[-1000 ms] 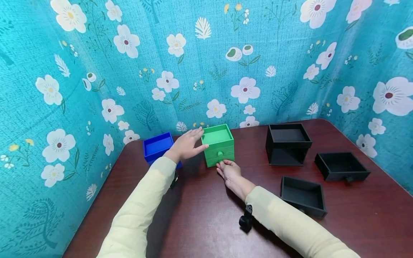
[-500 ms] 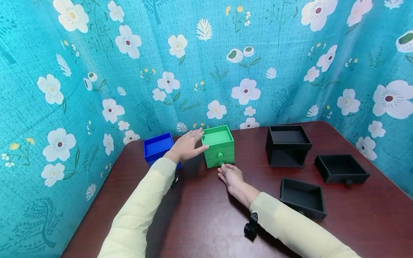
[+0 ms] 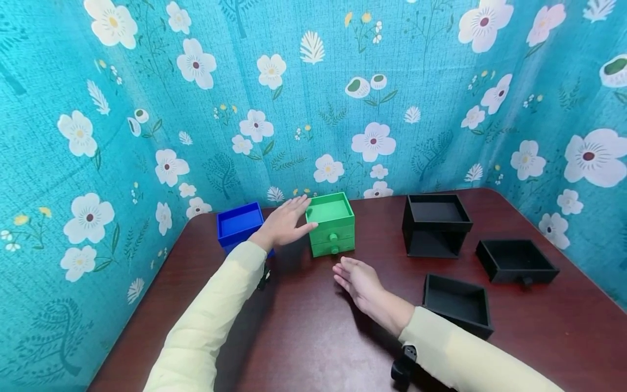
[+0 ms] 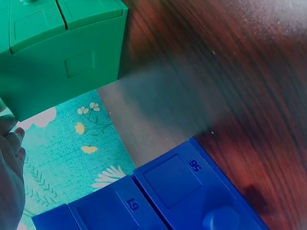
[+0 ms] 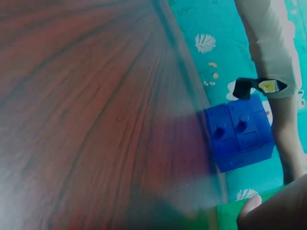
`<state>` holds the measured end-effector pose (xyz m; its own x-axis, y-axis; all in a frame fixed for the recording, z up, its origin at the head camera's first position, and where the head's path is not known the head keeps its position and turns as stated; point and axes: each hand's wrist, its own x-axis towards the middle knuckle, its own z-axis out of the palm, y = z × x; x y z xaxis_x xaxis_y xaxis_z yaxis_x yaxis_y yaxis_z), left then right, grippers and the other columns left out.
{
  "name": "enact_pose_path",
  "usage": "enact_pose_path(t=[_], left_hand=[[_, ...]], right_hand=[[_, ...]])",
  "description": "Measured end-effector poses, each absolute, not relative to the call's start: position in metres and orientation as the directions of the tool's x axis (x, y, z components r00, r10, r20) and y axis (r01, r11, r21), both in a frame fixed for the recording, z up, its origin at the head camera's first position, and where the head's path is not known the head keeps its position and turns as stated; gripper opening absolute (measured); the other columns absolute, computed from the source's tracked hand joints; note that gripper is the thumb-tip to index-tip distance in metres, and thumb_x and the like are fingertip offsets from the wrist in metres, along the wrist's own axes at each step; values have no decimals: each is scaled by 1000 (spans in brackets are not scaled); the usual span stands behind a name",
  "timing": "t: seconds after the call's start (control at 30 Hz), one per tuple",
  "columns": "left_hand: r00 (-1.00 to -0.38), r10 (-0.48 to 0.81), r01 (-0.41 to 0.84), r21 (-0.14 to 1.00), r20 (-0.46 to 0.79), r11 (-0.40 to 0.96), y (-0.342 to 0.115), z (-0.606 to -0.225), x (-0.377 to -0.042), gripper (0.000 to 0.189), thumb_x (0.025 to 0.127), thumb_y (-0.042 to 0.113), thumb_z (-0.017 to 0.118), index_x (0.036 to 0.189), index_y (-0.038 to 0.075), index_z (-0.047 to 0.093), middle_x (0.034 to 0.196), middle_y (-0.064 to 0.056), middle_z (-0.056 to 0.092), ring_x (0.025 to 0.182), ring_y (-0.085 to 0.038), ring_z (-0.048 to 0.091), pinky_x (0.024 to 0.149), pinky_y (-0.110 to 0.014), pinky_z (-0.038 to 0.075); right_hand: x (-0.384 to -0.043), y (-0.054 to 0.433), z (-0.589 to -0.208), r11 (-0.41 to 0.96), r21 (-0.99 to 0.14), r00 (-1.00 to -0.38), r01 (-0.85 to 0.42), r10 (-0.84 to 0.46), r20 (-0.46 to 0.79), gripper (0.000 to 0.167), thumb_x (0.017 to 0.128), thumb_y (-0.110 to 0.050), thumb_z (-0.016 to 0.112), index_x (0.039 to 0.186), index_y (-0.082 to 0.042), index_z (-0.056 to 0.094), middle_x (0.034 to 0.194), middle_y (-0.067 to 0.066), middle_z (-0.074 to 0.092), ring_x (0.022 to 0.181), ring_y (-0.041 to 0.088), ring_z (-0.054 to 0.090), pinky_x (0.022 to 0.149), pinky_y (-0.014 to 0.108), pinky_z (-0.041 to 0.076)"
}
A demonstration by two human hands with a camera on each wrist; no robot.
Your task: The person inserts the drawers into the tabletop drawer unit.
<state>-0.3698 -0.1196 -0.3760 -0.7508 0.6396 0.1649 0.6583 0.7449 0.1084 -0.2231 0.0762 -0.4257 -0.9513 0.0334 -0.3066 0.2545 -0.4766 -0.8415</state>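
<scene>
A small green drawer box (image 3: 333, 223) with two round-knobbed drawers, both pushed in, stands near the back of the table. My left hand (image 3: 286, 223) rests against its left side and top rim, fingers straight and thumb at the front edge. My right hand (image 3: 360, 277) is just in front of the lower knob, apart from it, fingers relaxed and holding nothing. Left of the green box, partly behind my left forearm, sits a blue drawer box (image 3: 240, 223); its two drawers with knobs show in the right wrist view (image 5: 240, 132).
At the right stands a black drawer frame (image 3: 436, 223) with an open front. Two black drawers lie out on the table, one drawer (image 3: 516, 261) farther right and another drawer (image 3: 458, 302) nearer, beside my right sleeve. A flowered teal curtain (image 3: 294, 109) hangs behind the table (image 3: 294, 337).
My right hand has let go of the lower green drawer's knob and drawn back toward me and to the right. The left hand has stayed at the green box.
</scene>
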Motion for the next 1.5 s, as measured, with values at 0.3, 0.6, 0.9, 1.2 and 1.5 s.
enact_pose_path(t=[0.3,0.6,0.9,1.2,1.5], left_hand=[[-592,724,783,42,354,620,-102,-371,-365,68,97,52,48,146,6,44,150,-11,41,141,-24,31,117,-37,17],[-495,755,843,27,429,537,-67,-365,-361,60,97,46,53,142,7,51,144,-10,49,136,-23,40,114,-40,26],[-513,768,847,78,384,526,-27,-358,-354,60,97,47,54,147,14,46,148,-3,44,138,-15,36,114,-28,23],[-507,815,860,110,282,498,20,-349,-355,67,99,53,47,154,18,31,157,-1,29,144,-13,23,115,-24,14],[-490,844,866,11,220,500,59,-354,-359,72,99,57,41,154,13,29,159,-3,23,146,-16,15,117,-32,10]], right_hand=[[-204,111,-403,-402,-874,-956,272,-5,-295,36,101,-4,46,133,10,37,104,10,59,93,14,62,88,30,51],[-198,160,-393,-273,-921,-961,278,-62,-271,40,101,-10,52,134,8,38,103,6,62,96,14,63,88,30,52],[-183,212,-383,-153,-951,-963,267,-71,-259,56,100,-19,57,141,9,31,115,9,59,100,13,62,92,32,51],[-164,260,-378,-140,-931,-942,336,-58,-331,60,97,-24,62,138,6,32,108,2,64,101,14,64,90,33,52],[-139,295,-389,-191,-890,-909,414,-35,-415,54,98,-24,60,136,3,33,109,2,66,99,14,65,90,36,52]])
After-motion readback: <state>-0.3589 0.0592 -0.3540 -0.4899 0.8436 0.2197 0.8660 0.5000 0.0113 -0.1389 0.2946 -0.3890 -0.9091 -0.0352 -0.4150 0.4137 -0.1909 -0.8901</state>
